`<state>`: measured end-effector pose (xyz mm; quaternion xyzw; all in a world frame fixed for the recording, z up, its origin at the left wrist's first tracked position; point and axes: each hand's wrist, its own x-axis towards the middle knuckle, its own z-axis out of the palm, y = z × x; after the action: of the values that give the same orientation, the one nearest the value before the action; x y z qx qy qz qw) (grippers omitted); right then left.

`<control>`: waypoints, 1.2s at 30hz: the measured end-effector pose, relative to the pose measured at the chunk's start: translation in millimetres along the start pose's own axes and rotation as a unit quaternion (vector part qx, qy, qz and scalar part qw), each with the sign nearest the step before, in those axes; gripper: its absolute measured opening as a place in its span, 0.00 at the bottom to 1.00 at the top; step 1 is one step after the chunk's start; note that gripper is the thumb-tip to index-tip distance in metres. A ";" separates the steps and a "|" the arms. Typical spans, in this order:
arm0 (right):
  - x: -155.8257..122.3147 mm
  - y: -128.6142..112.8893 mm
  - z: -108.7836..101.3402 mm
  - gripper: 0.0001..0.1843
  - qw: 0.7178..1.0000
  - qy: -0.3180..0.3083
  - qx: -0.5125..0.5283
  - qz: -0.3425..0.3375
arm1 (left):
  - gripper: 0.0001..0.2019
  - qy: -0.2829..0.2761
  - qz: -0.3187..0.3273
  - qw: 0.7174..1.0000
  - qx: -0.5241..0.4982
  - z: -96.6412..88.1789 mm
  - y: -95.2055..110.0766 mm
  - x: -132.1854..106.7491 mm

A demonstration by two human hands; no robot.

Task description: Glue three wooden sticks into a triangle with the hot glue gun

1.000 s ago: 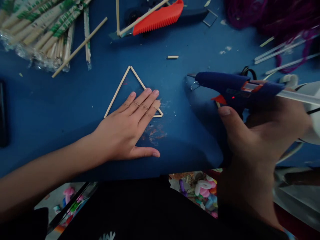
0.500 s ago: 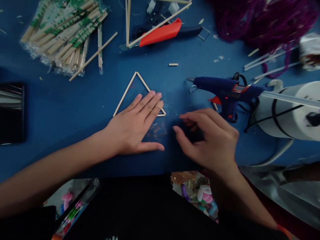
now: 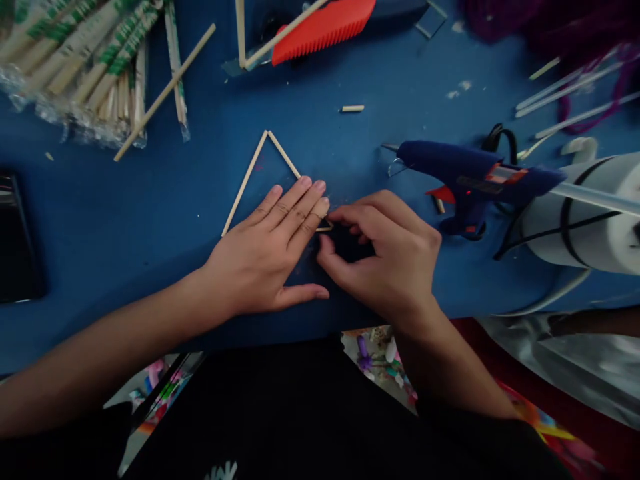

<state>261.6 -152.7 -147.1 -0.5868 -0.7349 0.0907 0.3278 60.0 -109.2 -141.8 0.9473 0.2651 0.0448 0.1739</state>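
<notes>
A triangle of thin wooden sticks [image 3: 245,181] lies on the blue tabletop, its apex pointing away from me. My left hand [image 3: 270,247] rests flat across the triangle's lower right part, fingers stretched together and thumb out to the side, hiding much of the base. At the lower right corner is my right hand [image 3: 383,250], curled, with the tips of thumb and forefinger apart on either side of that corner. Whether those fingertips touch the wood cannot be made out. To the right lies a blue hot glue gun [image 3: 470,177] with a red trigger.
Paper-wrapped chopsticks [image 3: 85,60] lie at upper left beside a loose stick [image 3: 165,93]. A red-handled cutter [image 3: 325,30] sits under another stick frame [image 3: 285,32]. Around are a short stick piece [image 3: 353,108], glue sticks [image 3: 570,87], purple yarn [image 3: 575,30], a white cylinder [image 3: 585,217] and a phone [image 3: 17,247].
My right hand has moved left to the triangle's lower right corner. My left hand stays flat on the sticks. The view has shifted a little closer.
</notes>
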 end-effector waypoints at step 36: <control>9.1 -0.2 -3.2 0.11 1.000 -0.017 0.004 -0.005 | 0.50 0.020 0.012 1.000 0.010 3.1 -1.7 1.2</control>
<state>262.5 -145.2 -141.2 -0.5800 -0.7429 0.1018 0.3183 60.7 -108.2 -145.3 0.9512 0.2573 0.0637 0.1582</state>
